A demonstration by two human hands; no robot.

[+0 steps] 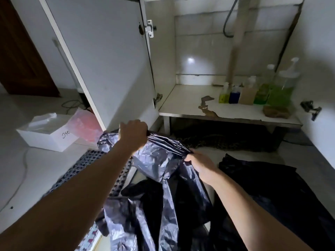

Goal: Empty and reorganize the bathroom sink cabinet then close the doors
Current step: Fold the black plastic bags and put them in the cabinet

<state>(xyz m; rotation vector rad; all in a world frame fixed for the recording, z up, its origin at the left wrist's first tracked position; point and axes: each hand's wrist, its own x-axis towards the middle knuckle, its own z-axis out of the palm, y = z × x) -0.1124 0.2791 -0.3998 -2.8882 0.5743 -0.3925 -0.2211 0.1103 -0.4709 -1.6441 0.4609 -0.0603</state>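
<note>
Cabinet point(181, 57) under the sink stands open, upper centre to right of view; its left door point(101, 57) is swung wide toward the camera, hinge point(149, 28) visible on the inner edge. Left to right:

- Floor, far left: white box point(49, 132) with handwriting on its side; a pinkish plastic bag point(87, 124) lies just beside it, by the foot of the door.
- Left hand point(133, 132): arm extended forward and up from lower left, back of hand to camera, fist clamped on a bunched edge of a black plastic bag point(155, 178).
- Right hand point(200, 164): lower and nearer, forearm entering from lower right, grip likewise clamped on the same bunched edge. Plastic drawn taut between the two fists; remainder hangs down in crumpled folds. Some motion blur.
- A dark perforated mat point(81, 165) lies on the floor under the left forearm.
- Cabinet shelf point(184, 104): bare at left, surface stained and peeling near the front edge.
- Shelf, right end: row of bottles point(257, 91), green, blue and tan contents, several with pump tops; brownish cloth or sponge point(276, 111) in front of them.
- Drain pipe point(239, 42) runs down the rear wall behind the bottles.
</note>
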